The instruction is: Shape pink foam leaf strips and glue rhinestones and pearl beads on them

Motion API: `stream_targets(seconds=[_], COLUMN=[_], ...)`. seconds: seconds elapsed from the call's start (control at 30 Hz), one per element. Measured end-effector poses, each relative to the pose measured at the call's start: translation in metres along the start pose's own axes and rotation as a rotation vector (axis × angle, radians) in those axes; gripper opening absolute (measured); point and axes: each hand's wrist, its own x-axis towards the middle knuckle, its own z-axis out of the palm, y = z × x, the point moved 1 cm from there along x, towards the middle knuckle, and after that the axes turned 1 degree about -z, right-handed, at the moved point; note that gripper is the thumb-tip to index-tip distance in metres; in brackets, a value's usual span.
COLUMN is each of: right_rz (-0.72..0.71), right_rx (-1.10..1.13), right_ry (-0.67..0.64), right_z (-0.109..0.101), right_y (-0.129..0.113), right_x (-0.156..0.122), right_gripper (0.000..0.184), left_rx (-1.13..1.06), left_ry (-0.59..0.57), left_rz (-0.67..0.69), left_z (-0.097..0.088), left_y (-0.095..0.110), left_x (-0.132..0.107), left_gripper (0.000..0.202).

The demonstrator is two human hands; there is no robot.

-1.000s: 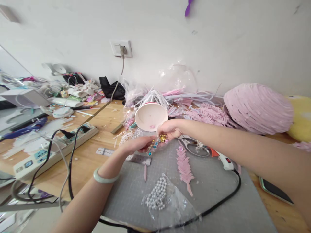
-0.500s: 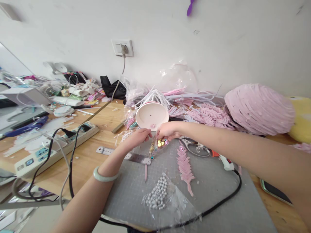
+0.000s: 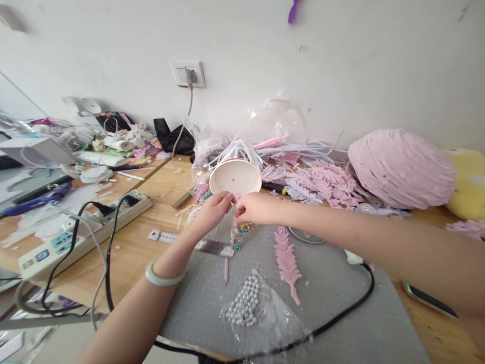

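Observation:
Both hands meet at the middle of the mat, just in front of a shallow white bowl [image 3: 235, 174]. My left hand [image 3: 216, 206] is closed in a pinch at the top of a small clear plastic bag [image 3: 232, 230]. My right hand [image 3: 250, 208] pinches the same bag close beside it and hides part of it. Gold and coloured gem charms [image 3: 245, 228] show below my right hand. A pink fuzzy leaf strip [image 3: 287, 263] with a gem at its top lies to the right. Below the hands are a metal ruler [image 3: 214, 247] and a short pink stick [image 3: 226, 269].
Silver beads [image 3: 244, 303] in a clear bag lie near the front of the grey mat [image 3: 333, 323]. A black cable [image 3: 348, 313] curves across it. To the left runs a power strip [image 3: 87, 230]; at the right sit a large pink ball [image 3: 401, 169] and a phone [image 3: 430, 298].
My right hand has shifted slightly and closed in against my left, and both are now at the bag's top. The charms sit lower, below the right hand.

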Motion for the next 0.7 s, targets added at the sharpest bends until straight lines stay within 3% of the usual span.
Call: stream_targets(seconds=[0.2,0.4,0.47,0.5,0.57,0.63,0.7], right_rz=[-0.038,0.101,0.158,0.163,0.153,0.153,0.194], right_rx=[0.082,0.153,0.197,0.216,0.256,0.297,0.328], right_ry=[0.355,0.318,0.326,0.339,0.387,0.442,0.491], right_z=[0.014,0.072,0.086,0.09,0.095,0.096,0.095], right_y=[0.004,0.045,0.056,0.06,0.064,0.067,0.07], right_x=[-0.063,-0.134,-0.148,-0.152,-0.158,-0.16,-0.159], right_gripper=[0.015,0.018,0.02,0.021,0.023,0.024,0.02], left_rx=[0.019,0.042,0.08,0.121,0.25,0.391,0.482], left_ry=[0.093,0.366,0.518,0.442,0.035,-0.326,-0.532], left_rz=[0.044,0.123,0.357,0.502,0.703,0.755,0.846], left_z=[-0.001,-0.008,-0.005,0.0,0.016,0.033,0.046], left_y=[0.008,0.018,0.022,0.025,0.033,0.039,0.043], left_x=[-0.004,-0.028,-0.043,-0.05,-0.059,-0.061,-0.059], left_gripper=[0.028,0.022,0.02,0.018,0.015,0.018,0.025])
